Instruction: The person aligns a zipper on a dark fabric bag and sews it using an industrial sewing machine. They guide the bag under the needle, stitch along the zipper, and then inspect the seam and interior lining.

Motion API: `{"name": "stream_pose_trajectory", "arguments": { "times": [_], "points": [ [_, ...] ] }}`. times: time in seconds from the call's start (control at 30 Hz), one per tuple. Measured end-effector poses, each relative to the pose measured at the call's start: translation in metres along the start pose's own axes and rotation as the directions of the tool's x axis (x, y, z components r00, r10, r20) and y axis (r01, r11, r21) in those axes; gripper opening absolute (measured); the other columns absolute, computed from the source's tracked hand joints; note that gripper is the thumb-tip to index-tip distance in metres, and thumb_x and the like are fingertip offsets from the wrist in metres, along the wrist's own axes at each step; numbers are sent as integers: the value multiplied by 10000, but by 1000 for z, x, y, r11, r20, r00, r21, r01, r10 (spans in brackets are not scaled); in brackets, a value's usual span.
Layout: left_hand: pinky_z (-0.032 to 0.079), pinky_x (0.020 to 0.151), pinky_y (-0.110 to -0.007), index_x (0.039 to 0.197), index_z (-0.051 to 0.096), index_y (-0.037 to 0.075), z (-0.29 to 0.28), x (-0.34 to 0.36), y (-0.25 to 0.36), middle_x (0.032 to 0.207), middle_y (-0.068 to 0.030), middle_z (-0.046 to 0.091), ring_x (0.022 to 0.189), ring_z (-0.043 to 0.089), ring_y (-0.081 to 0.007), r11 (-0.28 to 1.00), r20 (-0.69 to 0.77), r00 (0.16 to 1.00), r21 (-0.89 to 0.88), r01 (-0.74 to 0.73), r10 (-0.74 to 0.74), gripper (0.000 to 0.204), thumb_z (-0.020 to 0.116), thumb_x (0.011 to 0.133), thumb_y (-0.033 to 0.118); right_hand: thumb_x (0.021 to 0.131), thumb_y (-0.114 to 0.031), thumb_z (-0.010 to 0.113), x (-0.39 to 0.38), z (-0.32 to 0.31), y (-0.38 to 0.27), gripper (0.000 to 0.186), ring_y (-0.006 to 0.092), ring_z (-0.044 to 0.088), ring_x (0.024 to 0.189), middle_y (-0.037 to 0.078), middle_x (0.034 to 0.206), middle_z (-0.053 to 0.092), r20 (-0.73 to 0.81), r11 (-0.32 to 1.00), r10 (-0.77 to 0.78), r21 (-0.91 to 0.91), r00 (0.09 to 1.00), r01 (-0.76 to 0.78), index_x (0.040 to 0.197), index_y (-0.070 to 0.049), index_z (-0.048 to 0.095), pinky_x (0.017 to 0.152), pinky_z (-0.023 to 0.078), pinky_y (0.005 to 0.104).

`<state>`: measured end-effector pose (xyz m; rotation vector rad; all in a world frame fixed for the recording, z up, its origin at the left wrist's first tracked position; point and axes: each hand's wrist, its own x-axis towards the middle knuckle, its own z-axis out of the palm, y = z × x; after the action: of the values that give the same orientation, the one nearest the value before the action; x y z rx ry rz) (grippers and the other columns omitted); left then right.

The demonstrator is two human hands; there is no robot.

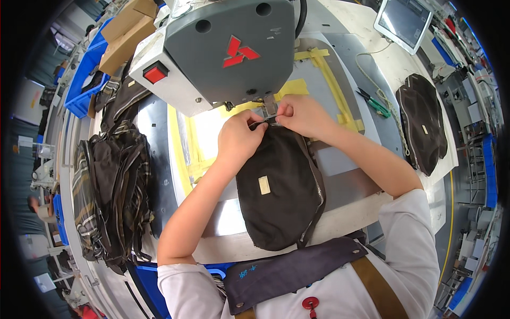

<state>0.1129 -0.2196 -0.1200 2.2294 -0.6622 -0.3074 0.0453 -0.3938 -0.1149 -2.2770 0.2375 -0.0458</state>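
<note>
Black pouch (281, 204) lay flat on the worktable front (210, 247), directly before the person, under the near side of the grey machine head (228, 53). Long axis ran roughly fore and aft: narrow end away, at the fingertips; rounded wide end toward the body, just short of the dark apron flap (292, 274). The bulk of it therefore hung back from the hands, toward the wearer.

Zipper (320, 194) curved down the right-hand side; small pale label (264, 185) sat left of the middle, face up.

Left hand (239, 139): thumb and fingers pinched on the left of the narrow end. Right hand (308, 118): pinched on the right of that same end, partly hidden by its own curled fingers. The two were near each other, a short stretch of edge between them. Right fingertips were the nearer to the metal foot (270, 106), just beside it; left ones sat slightly closer to the body. Contact between foot and cloth: could not tell.

Farther out: heap of black and plaid pieces (119, 196) at left; second dark pouch (422, 125) at right, green-handled snips (378, 106) near it.
</note>
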Motion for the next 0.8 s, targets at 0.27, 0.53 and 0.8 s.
{"name": "stream_pose_trajectory", "arguments": {
  "times": [0.27, 0.53, 0.8],
  "points": [
    [470, 708, -293, 846, 650, -2, -6, 21, 2, 766, -92, 649, 739, 617, -187, 999, 116, 993, 47, 23, -28, 219, 703, 764, 195, 726, -168, 662, 25, -5, 5, 182, 244, 613, 685, 88, 702, 614, 71, 994, 11, -109, 997, -3, 814, -26, 589, 641, 461, 351],
    [494, 752, -359, 840, 662, 16, -16, 25, 6, 815, -136, 677, 808, 649, -291, 991, 192, 976, 104, 80, -99, 221, 673, 747, 216, 751, -147, 621, 22, -5, 2, 143, 235, 614, 677, 81, 691, 619, 78, 996, 4, -93, 997, 3, 839, -34, 615, 640, 462, 344],
    [470, 797, -321, 896, 657, 24, -18, 29, 11, 874, -117, 668, 862, 638, -237, 982, 284, 950, 168, 82, -128, 322, 660, 760, 316, 725, -138, 625, 33, -16, -8, 162, 266, 640, 797, 114, 816, 659, 266, 976, 130, -203, 955, -76, 859, -54, 657, 702, 494, 373]
  ]
}}
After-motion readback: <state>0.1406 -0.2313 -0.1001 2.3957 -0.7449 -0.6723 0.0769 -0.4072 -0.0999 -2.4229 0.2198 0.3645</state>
